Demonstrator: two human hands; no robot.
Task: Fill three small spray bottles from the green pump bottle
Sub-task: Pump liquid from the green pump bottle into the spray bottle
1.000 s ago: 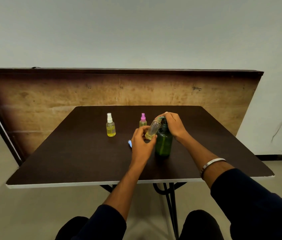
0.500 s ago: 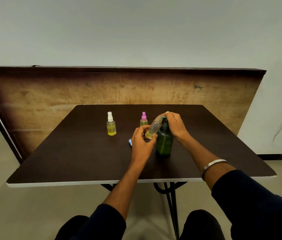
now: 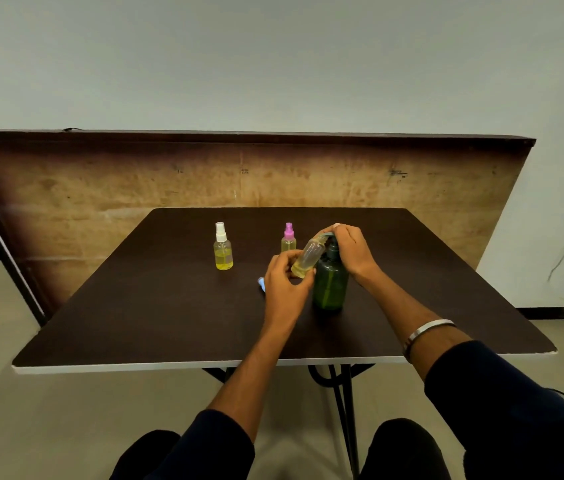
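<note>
Pump head of the green pump bottle [image 3: 330, 284]: covered by the right hand [image 3: 351, 249], so that only a pale sliver of spout shows at the fingertips; whether the head is pressed down cannot be told. Mouth of the uncapped bottle [image 3: 309, 256], tilted in the grip of the left hand [image 3: 282, 284]: hidden where it meets that spout, contact undetermined. Blue object [image 3: 261, 284], just left of the gripping hand: largely concealed behind it, identity uncertain. Pink-capped bottle [image 3: 288, 238], beyond the grip: its base is masked by the fingers. Both sleeves and the knees: cut off by the lower edge.
</note>
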